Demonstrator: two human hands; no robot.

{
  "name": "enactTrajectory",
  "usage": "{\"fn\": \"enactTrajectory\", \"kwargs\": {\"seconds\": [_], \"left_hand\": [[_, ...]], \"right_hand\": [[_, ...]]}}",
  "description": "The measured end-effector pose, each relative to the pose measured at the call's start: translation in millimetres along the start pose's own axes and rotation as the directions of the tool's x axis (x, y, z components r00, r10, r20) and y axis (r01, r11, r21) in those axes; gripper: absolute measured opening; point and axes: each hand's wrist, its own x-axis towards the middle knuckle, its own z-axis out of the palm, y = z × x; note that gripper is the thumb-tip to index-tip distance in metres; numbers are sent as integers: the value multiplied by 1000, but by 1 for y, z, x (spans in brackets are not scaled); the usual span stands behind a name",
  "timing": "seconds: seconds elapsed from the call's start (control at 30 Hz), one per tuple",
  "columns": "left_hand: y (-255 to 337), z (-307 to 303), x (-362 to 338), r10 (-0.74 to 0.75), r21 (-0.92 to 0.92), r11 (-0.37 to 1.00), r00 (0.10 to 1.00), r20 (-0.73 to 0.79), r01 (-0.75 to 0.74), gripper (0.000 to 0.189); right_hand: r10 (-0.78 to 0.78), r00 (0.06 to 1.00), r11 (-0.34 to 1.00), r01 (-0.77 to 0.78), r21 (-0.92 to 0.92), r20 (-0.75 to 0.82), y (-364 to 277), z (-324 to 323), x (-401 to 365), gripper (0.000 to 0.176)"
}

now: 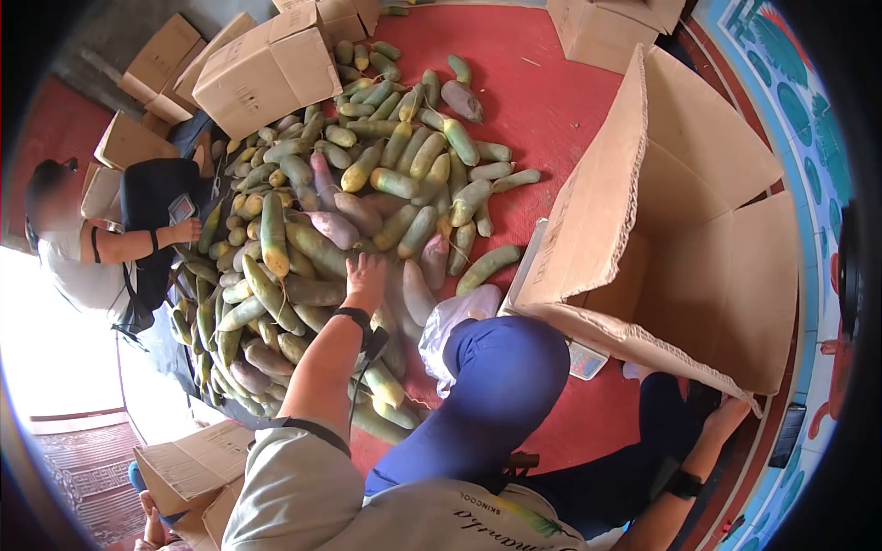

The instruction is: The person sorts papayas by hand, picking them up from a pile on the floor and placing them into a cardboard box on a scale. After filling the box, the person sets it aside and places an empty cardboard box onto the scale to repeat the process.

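A large heap of long green radishes, a few of them pinkish, covers the red floor before me. My left hand reaches over the heap with fingers spread, touching or just above the radishes there; nothing is held in it. At the right stands a big cardboard box, its flaps raised and its visible inside bare. My right hand is at the near corner of its flap and seems to grip the edge; the fingertips are partly hidden. A clear plastic bag lies by my raised knee.
A scale with a display shows under the box's near side. Another person sits at the left by the heap, near more cardboard boxes. One more box is at the lower left, with another person's hand beside it.
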Motion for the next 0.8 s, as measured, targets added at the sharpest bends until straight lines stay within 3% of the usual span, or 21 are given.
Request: {"fn": "enactTrajectory", "kwargs": {"seconds": [0.07, 0.13, 0.2, 0.23, 0.3, 0.43, 0.53, 0.63, 0.67, 0.7, 0.8], "left_hand": [[-1, 7, 1, 14, 18, 1000, 999, -39, -14, 54], [1, 7, 7, 26, 80, 997, 999, -23, -24, 50], [5, 4, 16, 55, 157, 986, 998, 0, -55, 45], [6, 2, 20, 70, 232, 970, 997, 32, -76, 41], [4, 0, 22, 112, 339, 933, 992, 59, -125, 32], [4, 32, 31, 89, 357, 931, 995, -38, -69, 26], [0, 35, 25, 140, 282, 950, 990, 5, -136, 23], [5, 9, -4, 256, 195, 951, 965, -59, -241, 30], [7, 0, -13, 306, 155, 945, 947, -101, -289, 34], [9, -20, -30, 364, 167, 924, 923, -121, -343, 38], [12, -45, -52, 341, 68, 940, 923, -177, -334, 40]], "right_hand": [[-129, 990, 987, 123, -105, -51, 1, 4, -3, 33], [-85, 996, 992, 81, -101, -33, 2, 0, -5, 36], [-119, 992, 946, 99, -309, -47, -1, 2, -9, 38], [-122, 991, 946, 98, -309, -59, 4, -3, -7, 38], [-340, 927, 694, 362, -623, 160, 15, -13, -4, 40], [-376, 907, 676, 408, -613, 189, 20, -15, -5, 41], [-351, 935, 777, 325, -538, 57, 17, -8, -8, 41], [-350, 935, 770, 324, -550, 62, 15, -1, -8, 41], [-212, 977, 945, 201, -257, -15, 13, 4, -9, 40], [-53, 998, 996, 55, 70, -39, 11, 6, -10, 38], [33, 999, 967, -32, 254, 0, 10, 12, -6, 36]]}}
